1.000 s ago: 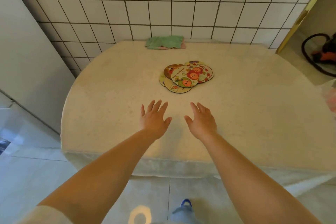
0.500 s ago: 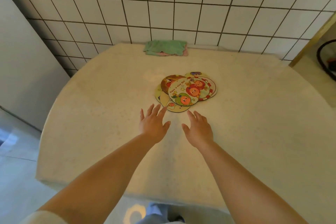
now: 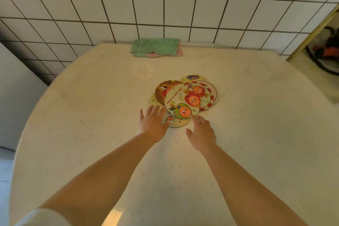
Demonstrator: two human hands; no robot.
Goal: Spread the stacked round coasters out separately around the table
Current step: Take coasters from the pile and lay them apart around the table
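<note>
Head camera looks down on a pale speckled table pushed against a white tiled wall, with the pile of round coasters lying a little right of the frame's centre. The coasters overlap loosely rather than sitting squarely: the top one shows cartoon fruit faces and the words "Have a nice day", a red-bordered one pokes out to the right, a brown one to the upper left, and a cream one at the lower edge. The left hand is spread flat with fingers apart, holding nothing, its fingertips over the lower-left rim of the pile; whether they actually press on the cream coaster is hard to say from this angle. The right hand is likewise open and empty, its fingertips just at the lower edge of the top coaster. Toward the top of the frame, a folded green cloth over a pink layer lies at the table's far edge against the wall.
</note>
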